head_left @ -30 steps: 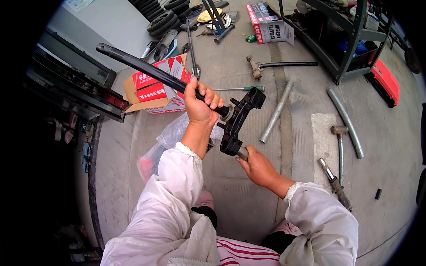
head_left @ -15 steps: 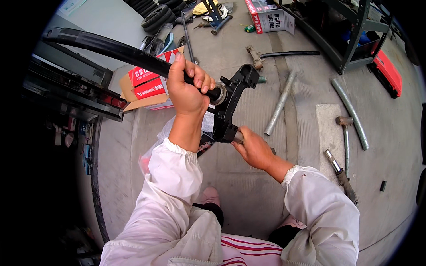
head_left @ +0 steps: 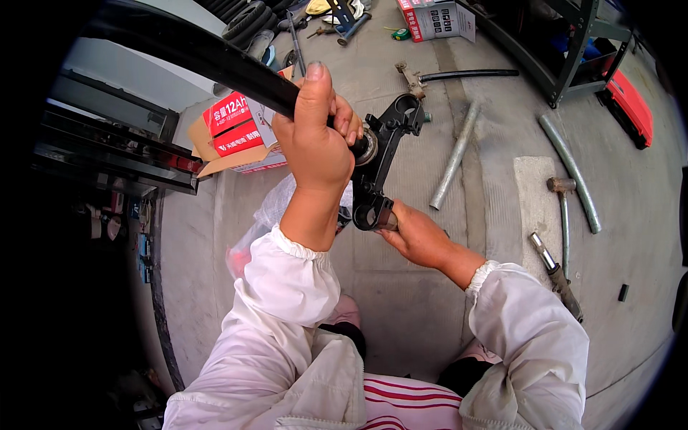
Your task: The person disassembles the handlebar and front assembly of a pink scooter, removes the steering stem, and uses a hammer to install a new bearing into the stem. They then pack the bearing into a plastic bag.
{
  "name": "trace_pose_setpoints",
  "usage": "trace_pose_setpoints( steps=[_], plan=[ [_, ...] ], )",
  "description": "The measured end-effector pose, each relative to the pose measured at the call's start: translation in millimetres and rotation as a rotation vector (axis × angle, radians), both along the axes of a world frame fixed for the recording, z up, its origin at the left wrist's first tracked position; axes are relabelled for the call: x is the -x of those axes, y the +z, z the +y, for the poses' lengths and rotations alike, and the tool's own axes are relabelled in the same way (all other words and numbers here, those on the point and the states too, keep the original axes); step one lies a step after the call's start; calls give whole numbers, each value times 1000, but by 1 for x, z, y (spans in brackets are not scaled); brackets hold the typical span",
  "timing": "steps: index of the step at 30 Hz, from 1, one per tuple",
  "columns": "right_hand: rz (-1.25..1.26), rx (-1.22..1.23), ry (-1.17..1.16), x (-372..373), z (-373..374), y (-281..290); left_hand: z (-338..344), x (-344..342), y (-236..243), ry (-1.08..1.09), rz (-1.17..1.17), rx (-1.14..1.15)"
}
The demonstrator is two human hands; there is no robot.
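My left hand (head_left: 315, 140) is wrapped round a long black tube (head_left: 190, 46) that rises toward the upper left. At its lower end are a silver bearing ring (head_left: 369, 149) and a black double-ended clamp bracket (head_left: 392, 135). My right hand (head_left: 408, 236) is closed on a short metal piece at the bracket's lower end, most of it hidden by my fingers. Below my left wrist lies a plastic-wrapped bundle (head_left: 251, 240) on the floor.
An open red-and-white carton (head_left: 229, 143) lies left. On the floor are steel pipes (head_left: 455, 154), a mallet (head_left: 561, 185), a shock absorber (head_left: 559, 279) and an old stem (head_left: 466, 74). A metal shelf (head_left: 566, 64), red case (head_left: 631, 107) and tyres (head_left: 240, 25) stand around.
The bracket has turned, so its round openings now face up more. The black tube's far end has swung upward and nearer, and both hands have shifted a little with it.
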State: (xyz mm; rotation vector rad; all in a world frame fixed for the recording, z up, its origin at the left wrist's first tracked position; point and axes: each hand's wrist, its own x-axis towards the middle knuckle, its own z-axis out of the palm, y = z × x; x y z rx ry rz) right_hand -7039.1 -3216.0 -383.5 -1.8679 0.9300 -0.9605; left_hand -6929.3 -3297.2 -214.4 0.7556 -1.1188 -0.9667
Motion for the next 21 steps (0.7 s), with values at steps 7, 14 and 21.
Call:
trace_pose_setpoints(
  steps=[7,14,21],
  plan=[
    [-39,-86,78,18,5,-2,14,22,7,66,-113,-47],
    [-36,-22,138,24,17,1,15,27,-5,46,-143,-34],
    [-100,-88,89,28,16,-1,27,28,5,85,-39,18]
  ],
)
